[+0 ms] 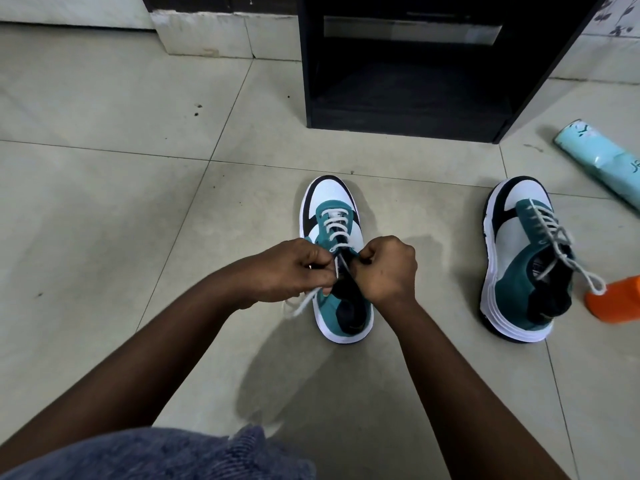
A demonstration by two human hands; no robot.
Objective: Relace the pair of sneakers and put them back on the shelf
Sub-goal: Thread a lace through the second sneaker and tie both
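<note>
Head view looks down at a tiled floor (104, 202). One sneaker (334, 258) sits in the middle of the frame, toe pointing up the picture. Both hands are over it. The left hand (287, 270) has a tight grip on the white lace (301, 306), and one end of the lace trails out toward the lower left. The right hand (384, 268) is curled too, pinching the lace by the top holes. The other sneaker (523, 261) lies at the right of the frame, well apart from the first, and its lace is already in. A black shelf (408, 98) stands at the top middle. A blue roll (602, 161) and an orange thing (620, 299) lie at the right edge.
</note>
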